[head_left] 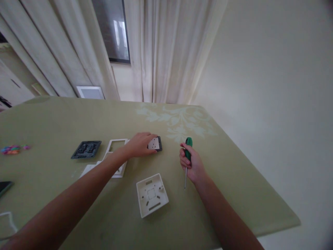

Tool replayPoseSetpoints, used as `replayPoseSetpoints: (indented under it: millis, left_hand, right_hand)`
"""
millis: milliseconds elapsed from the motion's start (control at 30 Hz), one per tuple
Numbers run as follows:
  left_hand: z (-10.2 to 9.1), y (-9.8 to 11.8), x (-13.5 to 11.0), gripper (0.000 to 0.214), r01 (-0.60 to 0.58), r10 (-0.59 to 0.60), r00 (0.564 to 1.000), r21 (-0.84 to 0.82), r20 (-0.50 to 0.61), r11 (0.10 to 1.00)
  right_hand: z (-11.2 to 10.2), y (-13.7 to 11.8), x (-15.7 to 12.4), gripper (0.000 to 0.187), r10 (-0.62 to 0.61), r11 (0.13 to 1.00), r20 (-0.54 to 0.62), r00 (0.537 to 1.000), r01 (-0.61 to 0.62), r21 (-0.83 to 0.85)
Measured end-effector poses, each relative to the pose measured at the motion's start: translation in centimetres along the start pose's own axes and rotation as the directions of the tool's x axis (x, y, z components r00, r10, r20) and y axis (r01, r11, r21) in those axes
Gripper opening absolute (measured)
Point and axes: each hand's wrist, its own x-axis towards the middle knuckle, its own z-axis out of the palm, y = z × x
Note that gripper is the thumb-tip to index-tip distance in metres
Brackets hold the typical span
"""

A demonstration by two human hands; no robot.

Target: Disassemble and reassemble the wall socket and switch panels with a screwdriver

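My left hand (140, 144) reaches across the green tablecloth and its fingers close over a small white socket module with a dark back (155, 143) that lies on the table. My right hand (191, 163) is wrapped round a green-handled screwdriver (187, 152), handle up and metal tip pointing down toward the table. A white square back box (151, 194) lies open side up between my forearms. A white frame plate (117, 146) sits under my left wrist.
A black switch module (86, 149) lies left of the white frame. Colourful small pieces (11, 149) and a dark phone (4, 186) sit at the far left. The table edge (260, 166) runs along the right, next to a wall. Curtains hang behind.
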Motion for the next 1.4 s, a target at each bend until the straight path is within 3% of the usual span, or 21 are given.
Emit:
replayPoseSetpoints:
  millis: [133,300,467,600,667,767,900,1000,1200,1333,1400]
  left_hand:
    - [0.3,0.1,-0.4,0.057,0.009,-0.008,1.000,0.040,-0.018,0.999]
    - [0.7,0.2,-0.7,0.062,-0.005,0.006,1.000,0.054,-0.024,0.999]
    - [-1.4,0.2,-1.3,0.057,0.045,-0.042,0.991,0.022,-0.129,0.999]
    - [-4.3,2.4,-5.0,0.060,0.039,-0.095,0.952,-0.192,-0.292,0.981]
    - [-4.7,4.6,-7.8,0.060,-0.007,-0.056,0.965,-0.239,-0.257,0.971]
    - [-3.1,8.1,-11.7,0.064,-0.066,0.034,0.989,-0.218,-0.146,0.974]
    - [0.2,10.7,-14.6,0.065,-0.016,-0.012,0.993,-0.236,-0.118,0.972]
    - [1.4,11.0,-15.2,0.067,0.031,-0.059,0.992,-0.235,-0.112,0.971]
    - [1.6,10.9,-15.3,0.067,0.130,-0.149,0.987,-0.229,-0.065,0.965]
    - [1.5,10.6,-15.5,0.062,0.107,-0.124,0.991,-0.251,-0.050,0.962]
    - [1.4,10.2,-15.8,0.069,0.082,-0.101,0.993,-0.247,-0.068,0.966]
  right_hand:
    - [-0.3,0.2,0.4,0.031,-0.006,1.000,-0.023,1.000,0.006,0.000]
    - [-0.1,0.2,0.2,0.034,-0.014,1.000,-0.032,0.999,0.014,0.000]
    - [-0.1,0.2,0.2,0.036,-0.033,0.999,-0.040,0.999,0.033,-0.021]
    - [-0.4,0.1,0.4,0.038,-0.044,0.998,-0.044,0.998,0.042,-0.036]
    - [-0.4,0.1,0.4,0.038,-0.050,0.998,-0.050,0.997,0.048,-0.039]
    - [-0.4,0.3,0.4,0.038,-0.051,0.998,-0.051,0.997,0.049,-0.048]
    - [-0.3,0.6,0.4,0.038,-0.051,0.996,-0.044,0.998,0.048,-0.075]
    - [-0.3,0.8,0.5,0.039,-0.059,0.993,-0.053,0.997,0.053,-0.101]
    - [-0.2,1.4,0.7,0.040,-0.099,0.981,-0.050,0.994,0.089,-0.174]
    - [0.5,1.8,0.1,0.037,-0.071,0.950,0.025,0.997,0.076,-0.304]
    - [1.0,2.0,-0.6,0.034,-0.022,0.915,0.094,0.995,0.058,-0.400]
